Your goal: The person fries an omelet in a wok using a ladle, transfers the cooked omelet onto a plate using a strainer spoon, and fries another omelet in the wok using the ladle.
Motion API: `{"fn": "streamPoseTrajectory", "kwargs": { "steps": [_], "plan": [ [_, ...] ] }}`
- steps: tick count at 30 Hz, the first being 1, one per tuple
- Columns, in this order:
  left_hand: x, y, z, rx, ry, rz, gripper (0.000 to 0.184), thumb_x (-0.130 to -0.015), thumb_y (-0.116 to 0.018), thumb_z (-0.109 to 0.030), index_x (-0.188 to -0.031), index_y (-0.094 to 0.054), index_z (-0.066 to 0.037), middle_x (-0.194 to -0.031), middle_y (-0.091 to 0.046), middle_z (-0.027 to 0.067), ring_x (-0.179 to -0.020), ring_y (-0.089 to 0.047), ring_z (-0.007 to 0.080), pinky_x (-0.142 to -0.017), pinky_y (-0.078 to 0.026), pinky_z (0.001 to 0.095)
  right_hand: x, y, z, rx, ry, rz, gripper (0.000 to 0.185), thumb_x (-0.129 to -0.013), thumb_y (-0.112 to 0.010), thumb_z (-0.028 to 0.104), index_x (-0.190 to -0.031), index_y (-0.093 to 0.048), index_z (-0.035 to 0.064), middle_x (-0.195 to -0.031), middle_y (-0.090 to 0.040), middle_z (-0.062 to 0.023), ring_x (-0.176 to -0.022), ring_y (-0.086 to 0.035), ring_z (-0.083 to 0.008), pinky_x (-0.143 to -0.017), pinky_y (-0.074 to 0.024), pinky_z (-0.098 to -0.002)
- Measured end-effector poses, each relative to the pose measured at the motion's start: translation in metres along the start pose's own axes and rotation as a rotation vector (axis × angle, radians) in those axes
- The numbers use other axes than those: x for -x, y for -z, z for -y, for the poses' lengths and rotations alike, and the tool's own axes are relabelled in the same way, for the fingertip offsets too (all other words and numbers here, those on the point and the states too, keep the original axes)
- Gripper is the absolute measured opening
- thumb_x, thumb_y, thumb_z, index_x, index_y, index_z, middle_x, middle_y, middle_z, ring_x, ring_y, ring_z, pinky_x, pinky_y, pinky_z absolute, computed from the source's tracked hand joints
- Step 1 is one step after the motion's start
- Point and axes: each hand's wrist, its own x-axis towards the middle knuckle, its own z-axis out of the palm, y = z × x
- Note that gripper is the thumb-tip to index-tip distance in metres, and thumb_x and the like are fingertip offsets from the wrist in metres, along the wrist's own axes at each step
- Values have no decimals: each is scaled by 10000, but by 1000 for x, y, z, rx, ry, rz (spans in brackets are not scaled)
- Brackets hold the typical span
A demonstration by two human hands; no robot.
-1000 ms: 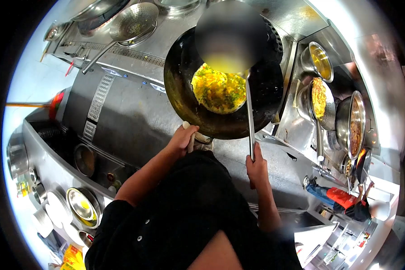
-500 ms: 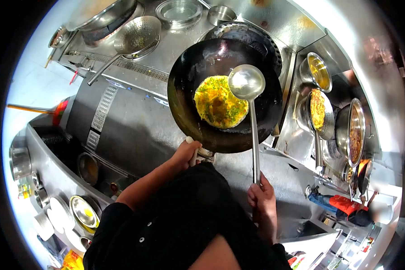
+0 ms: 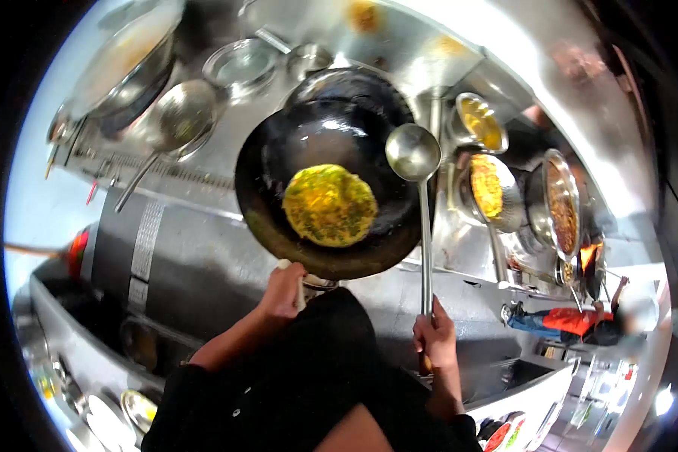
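Grip the cloth (image 3: 302,295) firmly against the near-left rim of the wok (image 3: 325,151), fingers of the left hand (image 3: 282,292) closed around the folds, to guard against heat and slipping. Steer the wok smoothly, low over the burner ring (image 3: 346,75); avoid a jerk that could crease or tear the egg pancake (image 3: 330,205), now flat inside, a little toward the near side. With the right hand (image 3: 437,336), fingers wrapped around the lower handle of the ladle (image 3: 414,152), hold the bowl by the far-right rim, clear of the pancake, and let the wrist stay loose.

Compare with half a second ago: find the ladle bowl apart from the pancake now, no longer overlapping its right edge. Notice, too, a more even yellow-green top in place of the darker middle patch, though cannot tell for sure whether turned over. Allow for a shifted view, with wok and counter (image 3: 222,197) farther left in the frame.
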Motion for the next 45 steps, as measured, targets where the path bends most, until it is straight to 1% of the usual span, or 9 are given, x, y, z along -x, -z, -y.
{"fn": "streamPoseTrajectory", "kwargs": {
  "steps": [8, 11, 20, 31, 34, 37, 41, 44, 45],
  "plan": [
    [-180, -70, -42, 140, -53, 127, 201, -834, -492, -171, -851, -547, 21, -655, -599, 157, -437, -548, 207, -299, -368, 269, -145, 102, 142, -521, 90, 105, 320, -940, -515, 111, -1258, -491, 81, -656, -418, 47, -474, -350, -38, -382, -278, -169],
    [-212, -105, -54, 68, -183, 20, 205, -841, -490, -182, -843, -539, 17, -671, -615, 174, -436, -560, 227, -299, -337, 297, -248, 159, 181, -139, 59, -81, 107, -905, -551, 156, -973, -479, 115, -645, -460, 21, -450, -411, -81, -385, -343, -255],
    [-251, -144, -65, 89, -244, -77, 200, -838, -497, -146, -900, -525, 42, -786, -623, 175, -588, -622, 270, -457, -517, 370, -443, 251, 159, 221, 123, -158, 51, -870, -501, 57, -917, -486, 47, -626, -483, -30, -451, -458, -131, -401, -399, -296],
    [-258, -140, -63, 73, -200, -54, 318, -874, -538, -300, -876, -599, 12, -761, -635, 161, -601, -625, 231, -489, -506, 340, -329, 241, 190, -249, 130, -132, 135, -907, -557, 128, -1017, -481, 107, -629, -440, 22, -445, -407, -95, -386, -324, -255],
    [-246, -137, -64, 160, -193, 213, 327, -899, -538, -333, -919, -587, -10, -816, -647, 129, -629, -639, 244, -475, -476, 334, -269, 221, 192, -269, 115, -155, 220, -913, -578, 121, -1091, -452, 92, -635, -418, 21, -461, -385, -78, -381, -300, -227],
    [-260, -141, -61, 158, -120, -13, 272, -854, -572, -265, -981, -537, -27, -829, -619, 129, -638, -629, 265, -466, -468, 347, -210, 196, 180, -279, 86, -106, 195, -915, -578, 124, -1062, -458, 78, -662, -435, 22, -477, -400, -61, -369, -301, -194],
    [-275, -139, -56, 118, -127, -93, 235, -805, -599, -204, -917, -515, -15, -785, -561, 115, -611, -586, 267, -474, -453, 392, -156, 138, 150, -425, -96, 7, 395, -828, -557, 27, -1206, -456, -28, -574, -439, 8, -411, -399, -87, -333, -278, -219],
    [-243, -148, -70, 40, -161, -65, 307, -853, -574, -257, -990, -534, 15, -992, -577, 193, -731, -570, 275, -583, -455, 431, -144, 78, 134, -133, -176, 201, 606, -860, -565, 81, -1404, -322, -31, -588, -417, 30, -426, -390, -77, -352, -271, -214],
    [-236, -151, -72, 113, -215, -74, 195, -799, -583, -164, -882, -520, 1, -765, -534, 111, -627, -563, 254, -528, -478, 412, -157, 72, 113, -194, -202, 341, 521, -896, -542, 101, -1369, -363, -21, -602, -432, 25, -440, -404, -74, -361, -288, -215]
  ]
}}
